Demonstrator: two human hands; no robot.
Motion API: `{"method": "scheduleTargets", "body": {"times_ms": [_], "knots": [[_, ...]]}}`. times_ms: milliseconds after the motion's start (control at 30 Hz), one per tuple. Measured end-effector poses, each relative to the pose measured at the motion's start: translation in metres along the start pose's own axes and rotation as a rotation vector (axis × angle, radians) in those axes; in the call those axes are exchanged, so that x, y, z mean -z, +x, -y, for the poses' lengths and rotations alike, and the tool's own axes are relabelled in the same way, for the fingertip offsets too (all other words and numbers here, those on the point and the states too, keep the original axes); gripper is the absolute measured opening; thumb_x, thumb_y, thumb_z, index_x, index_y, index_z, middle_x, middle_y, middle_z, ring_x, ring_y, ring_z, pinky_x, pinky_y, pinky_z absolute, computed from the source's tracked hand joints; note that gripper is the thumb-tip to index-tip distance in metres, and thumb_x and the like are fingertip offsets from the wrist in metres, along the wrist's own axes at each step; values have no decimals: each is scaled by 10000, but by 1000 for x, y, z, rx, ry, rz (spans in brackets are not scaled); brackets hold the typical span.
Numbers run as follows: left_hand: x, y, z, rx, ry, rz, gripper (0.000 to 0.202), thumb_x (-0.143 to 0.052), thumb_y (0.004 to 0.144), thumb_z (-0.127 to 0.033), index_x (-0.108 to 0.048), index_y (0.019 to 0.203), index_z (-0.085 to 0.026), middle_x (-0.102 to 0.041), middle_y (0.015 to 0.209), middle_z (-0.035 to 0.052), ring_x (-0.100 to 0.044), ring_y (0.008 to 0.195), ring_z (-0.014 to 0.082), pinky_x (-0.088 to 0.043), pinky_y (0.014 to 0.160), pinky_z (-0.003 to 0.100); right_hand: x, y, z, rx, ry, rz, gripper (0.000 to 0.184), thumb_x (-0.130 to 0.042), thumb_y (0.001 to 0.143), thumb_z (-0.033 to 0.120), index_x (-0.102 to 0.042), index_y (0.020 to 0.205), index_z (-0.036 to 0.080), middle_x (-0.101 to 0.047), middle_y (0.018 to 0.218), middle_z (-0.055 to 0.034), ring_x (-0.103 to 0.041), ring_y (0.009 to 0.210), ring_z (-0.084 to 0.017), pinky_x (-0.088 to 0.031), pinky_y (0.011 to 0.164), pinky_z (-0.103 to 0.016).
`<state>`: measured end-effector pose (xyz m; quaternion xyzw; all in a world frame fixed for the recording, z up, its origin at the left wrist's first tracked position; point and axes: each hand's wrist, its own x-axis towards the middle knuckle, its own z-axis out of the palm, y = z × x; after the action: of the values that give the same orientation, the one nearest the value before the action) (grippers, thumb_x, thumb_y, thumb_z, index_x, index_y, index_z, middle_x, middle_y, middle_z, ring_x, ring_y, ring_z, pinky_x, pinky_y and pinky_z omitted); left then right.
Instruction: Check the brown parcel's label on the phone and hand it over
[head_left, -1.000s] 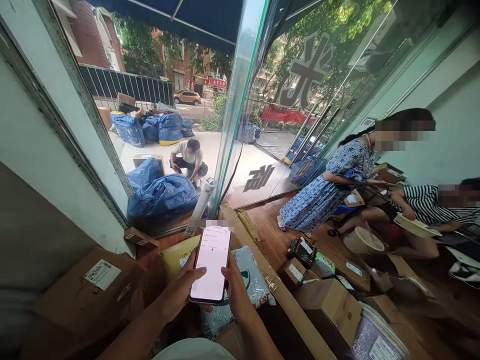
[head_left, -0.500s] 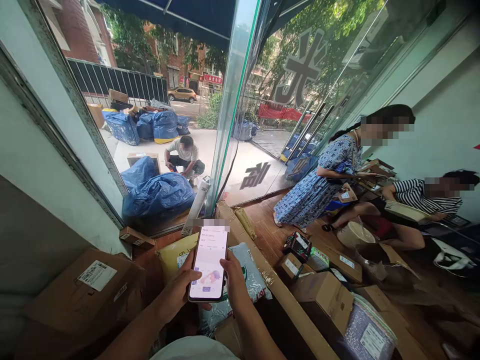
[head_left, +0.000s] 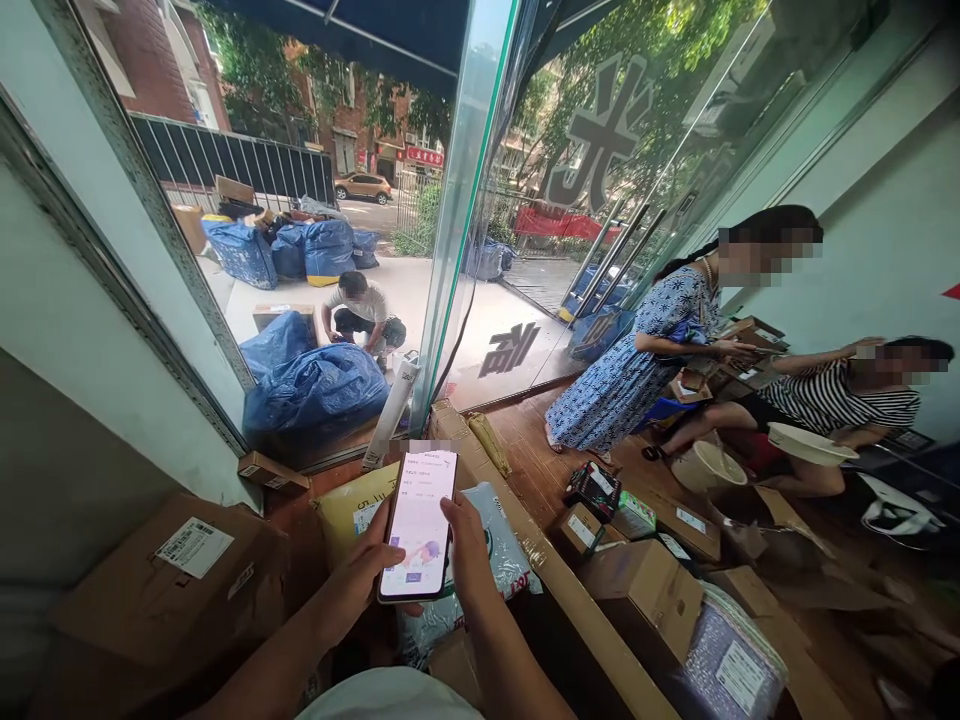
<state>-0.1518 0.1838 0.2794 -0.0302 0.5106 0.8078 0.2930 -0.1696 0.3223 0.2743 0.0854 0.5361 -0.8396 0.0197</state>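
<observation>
A smartphone point(head_left: 417, 520) with a lit, pale pink screen is held upright between my two hands. My left hand point(head_left: 369, 562) grips its left edge, the thumb lying over the lower screen. Along the right edge, my right hand point(head_left: 466, 545) is closed, with its thumb at the upper part of the screen. The text on the display is too small to read. Beneath the phone lie a yellow parcel bag point(head_left: 346, 505) and a grey-white plastic mailer point(head_left: 499, 560), both partly hidden by my hands.
A large carton point(head_left: 172, 590) stands at left. A long cardboard box point(head_left: 555, 565) runs along my right, with several parcels point(head_left: 637, 590) beyond it. Two people point(head_left: 660, 330) are at the right. Outside the glass door point(head_left: 457, 230), a person point(head_left: 364, 315) crouches by blue sacks point(head_left: 322, 390).
My right thumb has shifted slightly up the screen. The seated person at right has raised an arm toward the head, and the crouching person outside has bent lower and leftward.
</observation>
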Motion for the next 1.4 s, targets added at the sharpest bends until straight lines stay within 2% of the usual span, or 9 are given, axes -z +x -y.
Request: {"method": "scheduleTargets", "body": {"times_ms": [167,467,633,767,900,1067,1133,1300,1400], "knots": [[5,1,-1,-1,-28,20,851,-500,777,-235,-50,1497,-289,-430,1423,136,-578,1019,331,-589,596,410,9,-3,1,27,-50,119,305,-597,677,407,-664,866,178,-724,848,-41,-623,757,-209,-459,697,-322],[3,0,3,-14,69,-18,945,-514,778,-214,113,1481,-286,-558,1285,130,-620,867,272,-590,618,403,3,6,-4,16,-104,10,439,-694,635,529,-662,878,165,-729,815,-58,-593,639,-173,-413,557,-281],[2,-2,3,-8,71,-32,903,-509,802,-230,71,1491,-284,-546,1307,124,-616,902,277,-591,648,404,1,4,0,3,-114,8,439,-682,637,544,-651,862,168,-723,794,-61,-569,598,-167,-431,571,-300],[3,-3,3,9,22,-41,873,-518,789,-231,-15,1501,-273,-492,1374,132,-620,906,283,-587,635,405,7,4,-1,0,-109,79,388,-579,704,497,-651,913,179,-722,820,-59,-606,680,-204,-467,668,-344],[6,-2,1,20,-28,-29,910,-545,760,-233,-15,1499,-279,-475,1389,145,-605,967,317,-586,624,421,15,2,2,4,-140,144,327,-567,657,368,-684,890,170,-724,837,-50,-608,755,-218,-449,714,-340],[8,-1,-1,18,-86,12,888,-547,746,-251,-73,1494,-309,-501,1363,140,-584,1019,355,-586,585,431,25,-4,11,26,-210,357,385,-529,642,230,-682,995,206,-721,942,-23,-604,876,-218,-426,748,-315],[8,-1,-1,13,-91,21,862,-525,757,-243,-80,1490,-333,-501,1366,128,-586,1017,351,-585,570,417,26,-5,13,24,-220,385,380,-520,659,218,-678,1004,222,-717,952,-16,-601,877,-211,-426,747,-310],[8,0,-1,34,-77,23,878,-512,783,-230,-1,1489,-337,-488,1379,129,-588,1017,336,-588,601,415,17,-1,7,9,-185,171,230,-592,668,357,-700,794,197,-687,729,-21,-570,733,-198,-423,693,-308],[6,-1,0,36,-63,14,930,-534,763,-225,41,1487,-327,-463,1404,131,-593,992,331,-585,597,407,9,5,-1,-22,-170,84,367,-602,689,529,-671,730,171,-634,610,-17,-494,568,-155,-352,548,-281]]}}
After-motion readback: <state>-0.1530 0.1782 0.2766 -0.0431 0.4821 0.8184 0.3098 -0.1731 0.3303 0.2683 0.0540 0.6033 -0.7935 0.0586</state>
